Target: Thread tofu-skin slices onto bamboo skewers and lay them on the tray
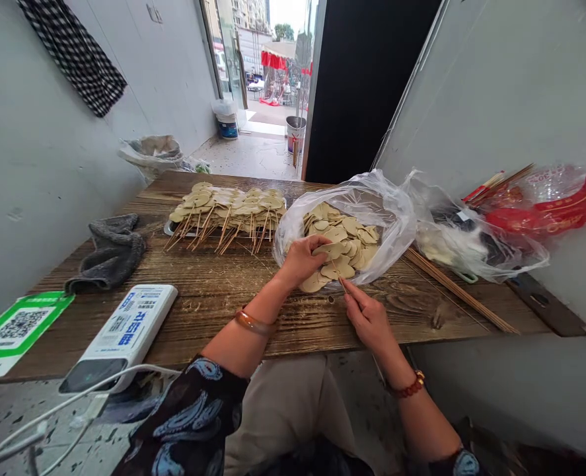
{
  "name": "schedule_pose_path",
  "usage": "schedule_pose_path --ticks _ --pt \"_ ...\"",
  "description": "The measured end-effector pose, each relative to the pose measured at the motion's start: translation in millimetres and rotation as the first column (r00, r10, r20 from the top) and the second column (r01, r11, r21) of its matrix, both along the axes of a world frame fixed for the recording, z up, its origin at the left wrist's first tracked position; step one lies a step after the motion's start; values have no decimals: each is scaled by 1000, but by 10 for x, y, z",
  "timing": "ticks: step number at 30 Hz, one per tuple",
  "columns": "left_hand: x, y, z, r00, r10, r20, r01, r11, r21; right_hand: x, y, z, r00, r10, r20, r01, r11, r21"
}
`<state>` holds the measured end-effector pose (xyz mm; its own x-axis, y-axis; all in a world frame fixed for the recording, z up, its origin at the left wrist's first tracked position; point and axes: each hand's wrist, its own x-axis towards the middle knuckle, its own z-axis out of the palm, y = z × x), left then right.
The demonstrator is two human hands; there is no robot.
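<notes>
From afar, I watch the left hand (303,260) pinch a flat, rounded beige slice (333,251) at the open clear plastic bag (394,228), probably steadying it; apart, the right hand (370,317) grips a thin brown wooden skewer (341,281), angled for control.

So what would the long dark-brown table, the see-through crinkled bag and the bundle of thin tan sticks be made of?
The table looks like wood, worn and mostly matte: grain lines show. The bag seems thin, glossy plastic, given its creases and highlights. The sticks could be bamboo or wood, apparently unvarnished; their straight, tan look fits both.
</notes>
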<state>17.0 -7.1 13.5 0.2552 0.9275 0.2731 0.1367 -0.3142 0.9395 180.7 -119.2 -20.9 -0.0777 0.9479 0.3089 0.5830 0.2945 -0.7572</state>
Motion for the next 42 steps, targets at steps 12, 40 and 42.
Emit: schedule_pose_path --ticks 12,40,42 --pt "31 -46 17 971 120 -205 -75 974 216 -4 30 -42 1000 -23 10 23 1000 -2" --pt "19 -52 43 978 63 -198 -22 979 203 3 67 -49 1000 1 -18 -1 1000 5" --pt "25 -56 43 978 60 -200 -17 978 209 5 75 -60 1000 -15 -18 15 1000 -11"
